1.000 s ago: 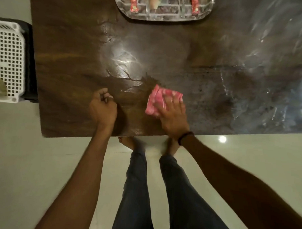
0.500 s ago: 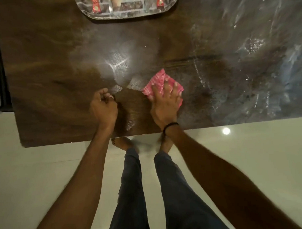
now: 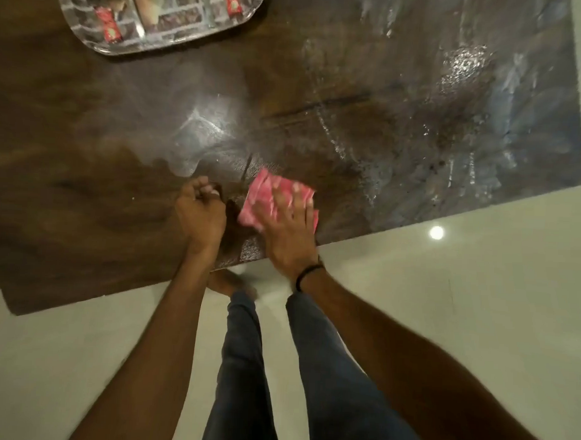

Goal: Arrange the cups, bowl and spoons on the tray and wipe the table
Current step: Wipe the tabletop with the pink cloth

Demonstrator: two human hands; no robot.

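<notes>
A dark brown wooden table (image 3: pixel 86 179) fills the upper two thirds of the frame, its near edge running at a slant from the lower left up toward the right. Its grain shows as broad darker swirls on the left half. The right half gleams with wet, streaky patches, and a bright glare sits near the middle of the top. Below the table lies a pale, glossy floor (image 3: pixel 477 308), cream to light grey in tone, smooth and without visible pattern. A small round white reflection of a lamp (image 3: pixel 436 232) shines on the floor at the right, just below the table's edge. The light overall is dim and warm.
</notes>
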